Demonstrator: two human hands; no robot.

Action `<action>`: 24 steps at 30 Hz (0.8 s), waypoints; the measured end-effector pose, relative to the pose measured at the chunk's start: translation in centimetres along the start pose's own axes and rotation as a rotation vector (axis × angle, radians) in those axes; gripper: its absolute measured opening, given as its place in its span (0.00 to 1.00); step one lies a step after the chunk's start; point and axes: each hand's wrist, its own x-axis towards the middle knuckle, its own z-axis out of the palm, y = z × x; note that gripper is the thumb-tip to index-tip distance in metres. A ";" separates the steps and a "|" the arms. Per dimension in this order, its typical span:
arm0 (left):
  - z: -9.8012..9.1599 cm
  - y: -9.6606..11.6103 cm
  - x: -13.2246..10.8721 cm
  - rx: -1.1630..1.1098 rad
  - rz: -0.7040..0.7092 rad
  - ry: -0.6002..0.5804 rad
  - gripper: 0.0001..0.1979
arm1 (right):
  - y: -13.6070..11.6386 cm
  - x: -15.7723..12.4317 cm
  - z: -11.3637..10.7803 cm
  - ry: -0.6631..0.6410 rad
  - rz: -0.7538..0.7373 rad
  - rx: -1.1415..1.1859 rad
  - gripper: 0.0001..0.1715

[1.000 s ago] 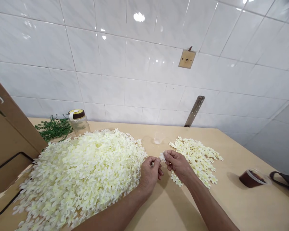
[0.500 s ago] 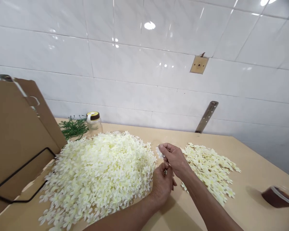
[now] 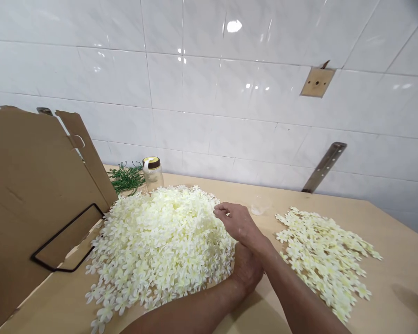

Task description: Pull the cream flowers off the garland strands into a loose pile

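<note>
A large heap of cream-white fabric flowers (image 3: 160, 241) lies on the tan table (image 3: 397, 287). My right hand (image 3: 235, 222) reaches over the heap's top right side, its fingertips pinched together on the petals; what they hold is too small to name. My left hand (image 3: 245, 271) rests at the heap's right edge, under my right forearm, with its fingers hidden. A smaller, flatter spread of the same flowers (image 3: 327, 250) lies to the right of both hands.
An open cardboard box (image 3: 28, 185) with a black wire loop (image 3: 66, 236) stands at the left. Behind the heap are a brown-lidded jar (image 3: 152, 172) and green sprigs (image 3: 127, 177). A small clear cup (image 3: 259, 206) sits between the piles. A white tiled wall backs the table.
My right hand moved left from between the piles onto the big heap. My left hand dropped lower to the heap's edge. The camera turned left, so the brown tub left the view.
</note>
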 end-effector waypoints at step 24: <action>-0.7 -0.6 1.4 0.364 0.321 -0.050 0.17 | 8.9 -9.2 -5.5 0.067 0.414 0.742 0.23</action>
